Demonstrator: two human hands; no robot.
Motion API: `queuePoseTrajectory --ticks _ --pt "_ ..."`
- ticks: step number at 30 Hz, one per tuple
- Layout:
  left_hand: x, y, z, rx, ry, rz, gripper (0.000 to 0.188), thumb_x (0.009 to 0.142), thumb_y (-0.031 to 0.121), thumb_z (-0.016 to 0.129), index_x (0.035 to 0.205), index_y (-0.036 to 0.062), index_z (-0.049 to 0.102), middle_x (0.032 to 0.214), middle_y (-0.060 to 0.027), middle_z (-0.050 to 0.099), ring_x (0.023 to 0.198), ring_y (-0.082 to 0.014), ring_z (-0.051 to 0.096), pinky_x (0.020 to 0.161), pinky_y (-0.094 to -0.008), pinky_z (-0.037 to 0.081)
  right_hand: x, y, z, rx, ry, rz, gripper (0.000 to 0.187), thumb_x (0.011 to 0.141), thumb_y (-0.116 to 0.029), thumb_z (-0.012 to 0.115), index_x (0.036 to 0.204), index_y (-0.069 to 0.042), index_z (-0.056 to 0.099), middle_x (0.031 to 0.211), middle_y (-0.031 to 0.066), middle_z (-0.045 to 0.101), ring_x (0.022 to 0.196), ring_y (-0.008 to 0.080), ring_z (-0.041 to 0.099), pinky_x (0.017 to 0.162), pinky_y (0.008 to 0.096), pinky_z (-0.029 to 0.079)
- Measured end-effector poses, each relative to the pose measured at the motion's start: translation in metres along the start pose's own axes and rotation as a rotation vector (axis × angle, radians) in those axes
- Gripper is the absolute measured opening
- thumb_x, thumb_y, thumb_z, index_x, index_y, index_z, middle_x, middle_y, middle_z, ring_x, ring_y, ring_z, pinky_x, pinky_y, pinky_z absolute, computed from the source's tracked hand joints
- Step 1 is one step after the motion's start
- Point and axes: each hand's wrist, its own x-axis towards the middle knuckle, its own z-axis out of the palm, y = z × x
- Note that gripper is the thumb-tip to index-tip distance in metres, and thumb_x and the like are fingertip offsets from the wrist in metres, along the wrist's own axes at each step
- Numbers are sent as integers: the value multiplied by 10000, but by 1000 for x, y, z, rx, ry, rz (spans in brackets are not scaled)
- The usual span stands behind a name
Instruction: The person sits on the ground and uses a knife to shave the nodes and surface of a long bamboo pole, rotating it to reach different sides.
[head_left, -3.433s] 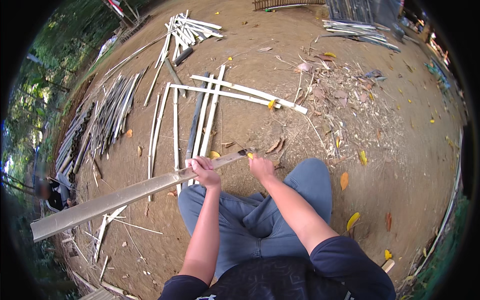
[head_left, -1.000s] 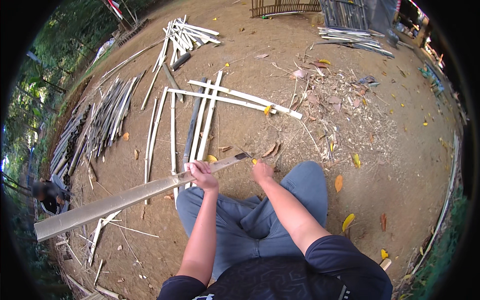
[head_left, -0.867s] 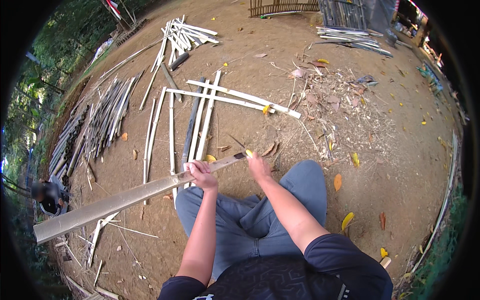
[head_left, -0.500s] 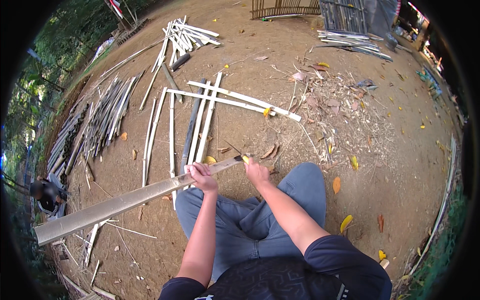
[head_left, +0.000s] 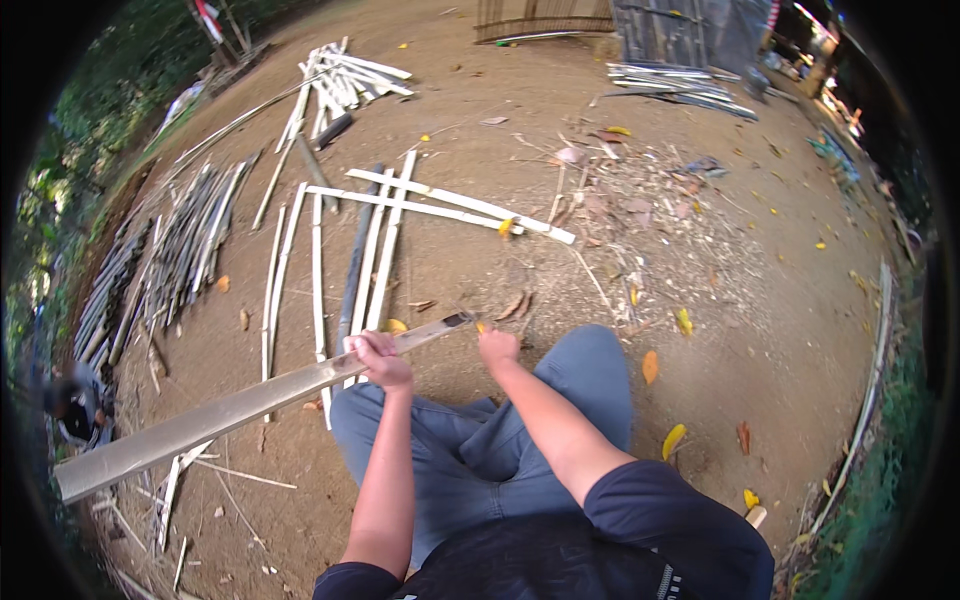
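Note:
A long split bamboo piece (head_left: 210, 425) slants across my lap, its wide end at the far left and its dark-tipped end in front of me. My left hand (head_left: 380, 360) is closed around it near the dark-tipped end. Just right of that tip, my right hand (head_left: 498, 348) is closed on a knife, of which a bit of yellow handle (head_left: 481, 327) shows. The blade cannot be made out now. Beyond my left knee, pale bamboo strips (head_left: 390, 250) and a dark one lie on the soil, with two pale strips laid across their far ends.
A stack of pale strips (head_left: 345, 85) lies far off, and darker bamboo lengths (head_left: 190, 230) lie to the left. Shavings and dry leaves (head_left: 690, 230) cover ground ahead right. Another person (head_left: 82, 405) sits at the far left. A bamboo panel (head_left: 545, 20) stands at the back.
My view has turned slightly, so the scene sits further left. My right hand has drawn a little away from the bamboo's tip. The knife blade, visible before, no longer shows clearly.

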Motion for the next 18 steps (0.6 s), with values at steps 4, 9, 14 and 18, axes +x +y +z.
queuePoseTrajectory --ticks 4,9,14,18 --pt "-9 -15 40 -42 -75 26 232 1012 173 317 787 127 282 564 14 290 466 -84 264 443 -249 285 23 54 36 -82 13 109 257 977 -270 513 1136 -71 550 833 131 732 708 274 731 587 400 576" --pt "0 -3 -7 26 8 83 230 1009 177 322 788 127 286 559 11 284 469 -84 270 444 -248 294 -10 -19 -23 32 121 -141 277 960 -199 516 1200 -64 550 903 131 742 768 255 741 608 384 580" --pt "-6 -16 29 -59 -74 16 209 1020 173 322 821 132 275 562 12 298 459 -81 269 435 -240 295 26 57 59 -96 -74 204 341 995 -371 475 1142 -68 529 866 163 729 712 324 725 589 442 573" --pt "-3 -12 7 -10 -15 18 225 1022 181 323 808 128 277 569 12 306 469 -79 272 451 -245 303 13 24 41 39 -11 17 340 1003 -384 460 1127 -73 518 814 140 731 719 325 726 605 453 573"
